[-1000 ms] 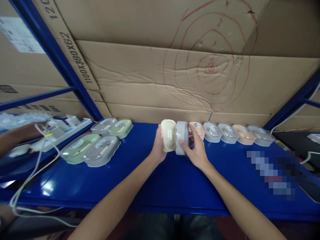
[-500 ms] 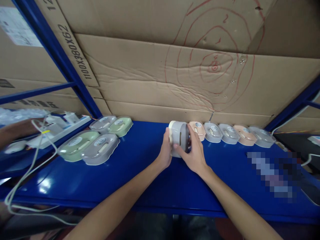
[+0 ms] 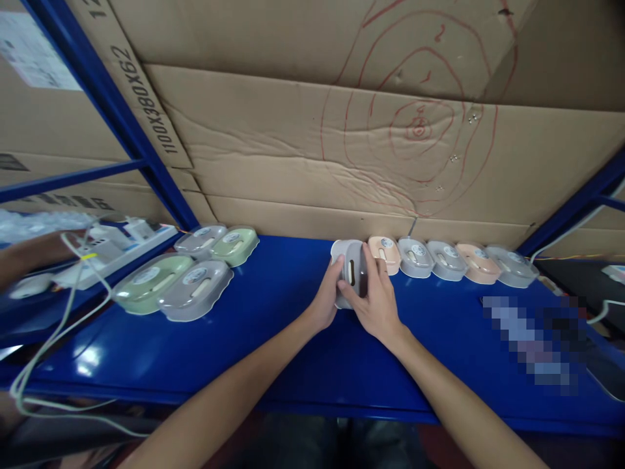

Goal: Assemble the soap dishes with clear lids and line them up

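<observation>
Left hand [image 3: 326, 301] and right hand [image 3: 377, 301] both grip the grey case [image 3: 350, 271], upright on the blue desk [image 3: 273, 339], adjoining the case row [image 3: 449, 259].

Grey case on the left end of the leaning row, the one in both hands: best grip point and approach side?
Grip the grey case by its two broad faces, coming from the front of the shelf. It stands on edge, and the pink case leans at its right. The left hand and right hand already pinch it that way.
</observation>
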### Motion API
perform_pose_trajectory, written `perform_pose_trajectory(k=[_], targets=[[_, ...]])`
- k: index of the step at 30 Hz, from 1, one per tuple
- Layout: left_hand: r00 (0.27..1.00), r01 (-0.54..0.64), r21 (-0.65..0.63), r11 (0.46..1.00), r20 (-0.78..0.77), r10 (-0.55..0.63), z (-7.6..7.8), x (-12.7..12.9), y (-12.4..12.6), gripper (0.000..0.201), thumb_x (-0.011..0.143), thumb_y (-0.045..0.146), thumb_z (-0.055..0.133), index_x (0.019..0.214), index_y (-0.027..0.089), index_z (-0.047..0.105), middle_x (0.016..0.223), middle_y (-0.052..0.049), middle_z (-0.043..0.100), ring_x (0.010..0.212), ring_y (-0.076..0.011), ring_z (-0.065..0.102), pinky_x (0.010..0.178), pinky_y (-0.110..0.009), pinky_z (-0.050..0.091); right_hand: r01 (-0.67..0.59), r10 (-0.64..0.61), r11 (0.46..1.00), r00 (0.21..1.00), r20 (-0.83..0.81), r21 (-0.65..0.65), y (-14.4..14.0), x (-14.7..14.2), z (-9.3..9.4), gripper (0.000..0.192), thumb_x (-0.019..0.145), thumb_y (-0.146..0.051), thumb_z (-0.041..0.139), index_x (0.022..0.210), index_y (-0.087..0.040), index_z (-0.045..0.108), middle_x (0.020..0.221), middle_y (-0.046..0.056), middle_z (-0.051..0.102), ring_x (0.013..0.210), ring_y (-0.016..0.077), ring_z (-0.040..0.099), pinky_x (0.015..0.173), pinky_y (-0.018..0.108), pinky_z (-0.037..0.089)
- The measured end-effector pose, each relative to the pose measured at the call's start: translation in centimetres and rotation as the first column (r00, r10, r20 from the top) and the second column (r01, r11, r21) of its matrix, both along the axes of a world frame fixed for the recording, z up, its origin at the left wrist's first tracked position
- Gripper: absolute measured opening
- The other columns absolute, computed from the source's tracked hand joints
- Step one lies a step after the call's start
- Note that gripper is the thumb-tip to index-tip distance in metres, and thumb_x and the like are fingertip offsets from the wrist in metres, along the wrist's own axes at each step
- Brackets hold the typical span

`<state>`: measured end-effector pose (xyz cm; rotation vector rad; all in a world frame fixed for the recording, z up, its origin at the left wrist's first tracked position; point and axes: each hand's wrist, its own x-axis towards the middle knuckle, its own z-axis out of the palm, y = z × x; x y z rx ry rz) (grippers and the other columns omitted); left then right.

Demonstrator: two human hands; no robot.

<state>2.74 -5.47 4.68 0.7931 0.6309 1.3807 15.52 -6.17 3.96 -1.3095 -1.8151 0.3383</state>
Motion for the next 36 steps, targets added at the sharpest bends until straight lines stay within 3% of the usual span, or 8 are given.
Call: perform_pose_trajectory(k=[6,12,15,18,24,27,31,36], targets=[[0.999,-0.015,0.012,1.000,-0.034,0.015,-0.2,0.0,-0.1,0.057,0.086,0.065,0.087,0.123,0.021,0.080,0.118,-0.011,0.083,0.132,-0.0374,0.072,0.113,-0.045,0.054,-0.015,0.015,1.000,1.000,0.003,0.005,-0.1,-0.2,-1.0,0.087,0.106,-0.065,0.055,0.179,-0.024,0.031,0.154,0.024,0.058,0.150,0.0472,0.053,0.116,0.071,0.051],[0.993,-0.120,-0.082,0.989,-0.011,0.120,0.7,-1.1,1.1,0.049,0.090,0.062,0.083,0.111,0.019,0.078,0.104,-0.008,0.082,0.112,-0.0344,0.077,0.100,-0.044,0.060,-0.055,0.057,0.997,0.998,-0.038,0.050,0.9,1.5,0.3,0.068,0.114,-0.061,0.043,0.172,-0.026,0.043,0.154,0.021,0.061,0.145,0.0414,0.059,0.117,0.067,0.052],[0.968,-0.249,-0.138,0.959,0.000,0.251,0.9,-2.7,2.6,0.044,0.094,0.059,0.077,0.117,0.022,0.076,0.101,-0.005,0.080,0.098,-0.0285,0.077,0.093,-0.041,0.062,-0.042,0.032,0.996,0.992,0.126,0.082,1.7,2.6,0.6,0.058,0.110,-0.056,0.055,0.157,-0.021,0.061,0.144,0.022,0.066,0.140,0.0437,0.061,0.117,0.068,0.051],[0.947,-0.315,-0.151,0.937,0.017,0.321,0.9,-4.1,4.0,0.041,0.100,0.058,0.069,0.120,0.023,0.074,0.102,-0.005,0.079,0.095,-0.0257,0.076,0.093,-0.041,0.062,-0.086,0.059,0.995,0.921,0.385,0.056,2.2,3.2,0.1,0.050,0.101,-0.055,0.071,0.137,-0.020,0.074,0.134,0.023,0.070,0.137,0.0480,0.061,0.116,0.070,0.050],[0.940,-0.331,-0.126,0.935,0.042,0.339,0.4,-4.9,4.9,0.044,0.100,0.062,0.066,0.121,0.024,0.073,0.107,-0.005,0.078,0.105,-0.0261,0.076,0.095,-0.038,0.061,-0.127,0.125,0.991,0.850,0.512,-0.031,2.0,3.3,-0.9,0.064,0.084,-0.045,0.089,0.140,-0.020,0.070,0.130,0.022,0.071,0.128,0.0465,0.066,0.107,0.065,0.057],[0.939,-0.334,-0.139,0.932,0.040,0.343,0.2,-4.7,4.9,0.047,0.100,0.064,0.064,0.123,0.024,0.072,0.109,-0.006,0.078,0.107,-0.0272,0.076,0.093,-0.038,0.061,-0.058,0.078,0.996,0.918,0.390,-0.062,2.1,3.3,-0.6,0.071,0.082,-0.049,0.088,0.144,-0.021,0.067,0.128,0.021,0.074,0.122,0.0438,0.071,0.102,0.060,0.059],[0.918,-0.387,-0.124,0.914,0.044,0.395,0.0,-4.5,4.8,0.047,0.099,0.066,0.066,0.122,0.026,0.071,0.107,-0.004,0.078,0.106,-0.0273,0.076,0.092,-0.037,0.061,0.065,-0.059,0.991,0.997,0.054,-0.116,2.7,3.3,-0.1,0.064,0.089,-0.060,0.078,0.139,-0.021,0.066,0.116,0.016,0.077,0.108,0.0369,0.075,0.095,0.057,0.061],[0.937,-0.349,-0.057,0.935,-0.008,0.350,-0.4,-2.8,3.6,0.049,0.093,0.067,0.076,0.117,0.024,0.074,0.106,-0.004,0.080,0.111,-0.0291,0.076,0.096,-0.038,0.061,-0.024,0.008,0.999,0.945,-0.326,-0.045,2.7,2.4,0.0,0.073,0.086,-0.070,0.079,0.141,-0.024,0.062,0.116,0.011,0.074,0.103,0.0296,0.071,0.090,0.049,0.062]])
